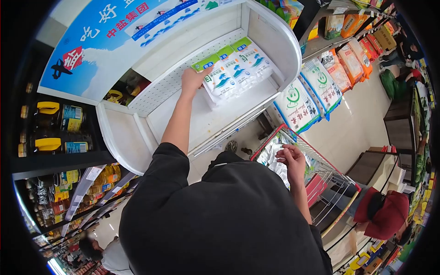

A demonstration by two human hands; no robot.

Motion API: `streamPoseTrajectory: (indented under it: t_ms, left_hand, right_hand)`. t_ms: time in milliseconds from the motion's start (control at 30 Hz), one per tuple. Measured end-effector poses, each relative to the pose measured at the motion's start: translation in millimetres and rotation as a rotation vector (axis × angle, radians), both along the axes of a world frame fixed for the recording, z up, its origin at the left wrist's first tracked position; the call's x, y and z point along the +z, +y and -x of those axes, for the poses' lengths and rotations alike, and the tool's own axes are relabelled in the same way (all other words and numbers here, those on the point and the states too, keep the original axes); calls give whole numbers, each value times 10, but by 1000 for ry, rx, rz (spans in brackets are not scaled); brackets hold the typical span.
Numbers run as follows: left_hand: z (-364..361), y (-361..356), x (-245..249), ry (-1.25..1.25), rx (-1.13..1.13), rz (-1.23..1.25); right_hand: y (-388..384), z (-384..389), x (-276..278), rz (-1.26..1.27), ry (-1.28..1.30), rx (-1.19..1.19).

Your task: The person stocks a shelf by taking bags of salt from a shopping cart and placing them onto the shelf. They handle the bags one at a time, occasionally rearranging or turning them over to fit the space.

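Observation:
My left hand [192,80] reaches up onto a white display shelf [220,119] and grips the edge of a white and green packet [219,81]. That packet is the left one in a short row of like packets [250,59] leaning against the shelf's perforated back. My right hand [291,160] hangs low over a red-rimmed shopping cart [316,153], its fingers curled at the top of clear-wrapped white packets [271,158] lying inside. Whether it grips one I cannot tell. My black sleeve and torso fill the lower middle.
Large white sacks with green print [298,103] lean beside the shelf on the right, orange sacks [350,62] behind them. Bottles with yellow caps [59,119] fill dark shelves at left. A person in red [385,213] crouches by the cart; another person [98,251] stands at lower left.

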State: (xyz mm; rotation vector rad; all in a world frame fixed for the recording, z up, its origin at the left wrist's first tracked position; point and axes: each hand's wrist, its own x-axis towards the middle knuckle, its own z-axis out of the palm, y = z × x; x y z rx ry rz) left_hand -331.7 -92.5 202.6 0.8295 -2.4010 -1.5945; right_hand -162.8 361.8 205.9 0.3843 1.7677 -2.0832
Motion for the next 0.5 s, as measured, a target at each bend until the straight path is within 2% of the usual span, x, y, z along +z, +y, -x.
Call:
streamPoseTrajectory:
  t_ms: [200, 433, 500]
  left_hand:
    - [-52, 17, 46, -96, -10, 140]
    - [-22, -51, 2, -148, -30, 182]
    - [-115, 170, 239, -312, 62, 676]
  right_hand:
    - [11, 0, -37, -10, -6, 17]
    - [-4, 13, -11, -6, 8, 43]
    - [4, 21, -21, -23, -3, 60]
